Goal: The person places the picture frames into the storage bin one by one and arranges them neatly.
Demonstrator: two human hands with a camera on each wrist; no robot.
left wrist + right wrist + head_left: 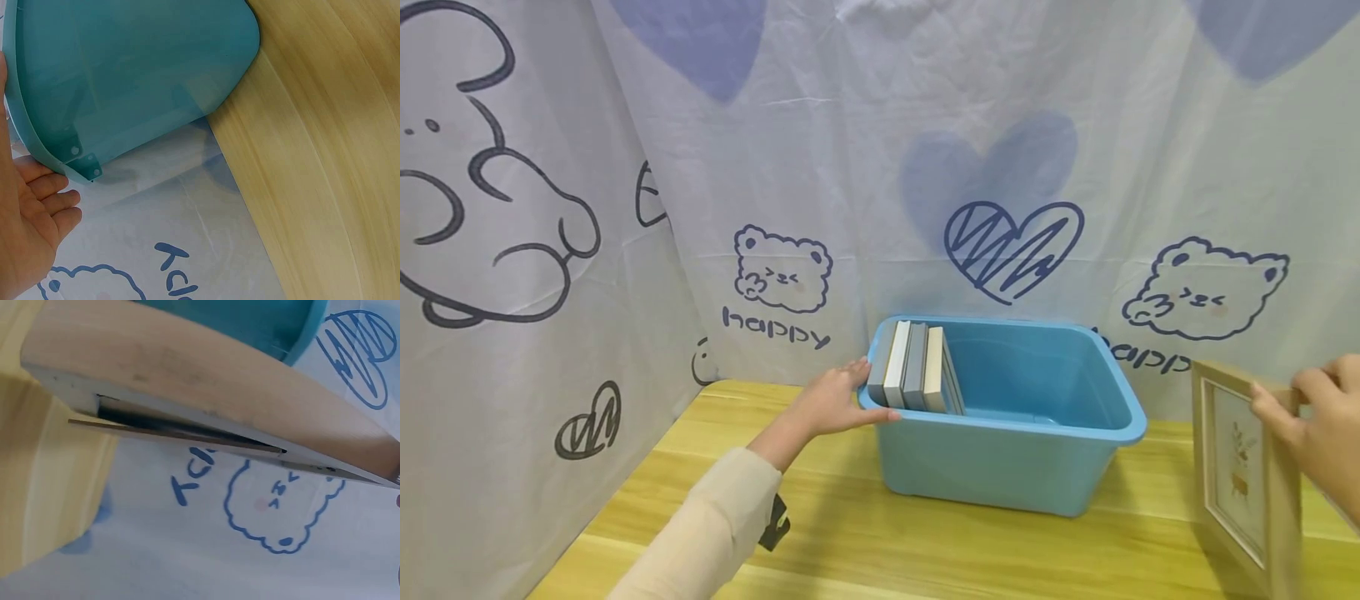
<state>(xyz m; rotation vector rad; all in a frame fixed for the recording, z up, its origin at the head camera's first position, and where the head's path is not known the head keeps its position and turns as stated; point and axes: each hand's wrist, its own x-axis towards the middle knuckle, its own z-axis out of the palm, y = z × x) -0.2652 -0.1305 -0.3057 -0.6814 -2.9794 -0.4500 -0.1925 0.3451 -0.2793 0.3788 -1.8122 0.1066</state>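
Observation:
My left hand (831, 402) holds the left end of a light blue plastic tub (992, 471), its thumb along the front rim. In the left wrist view, its fingers (53, 187) curl beneath the tub's rim (28, 134). Over at the right, my right hand (1326, 421) grips the upper part of a light wooden picture frame (1285, 500) with a potted-plant picture. The frame is upright and tilted. The right wrist view shows the picture frame's edge (187, 369) close up, with a thin back flap (175, 434) standing out from it; that hand is mostly out of this view.
Several thin, book-like items (913, 371) in grey, white and cream stand upright in the tub's left end. The tub sits on a wood-grain table (820, 533). A white printed curtain (865, 208) hangs behind and at the left.

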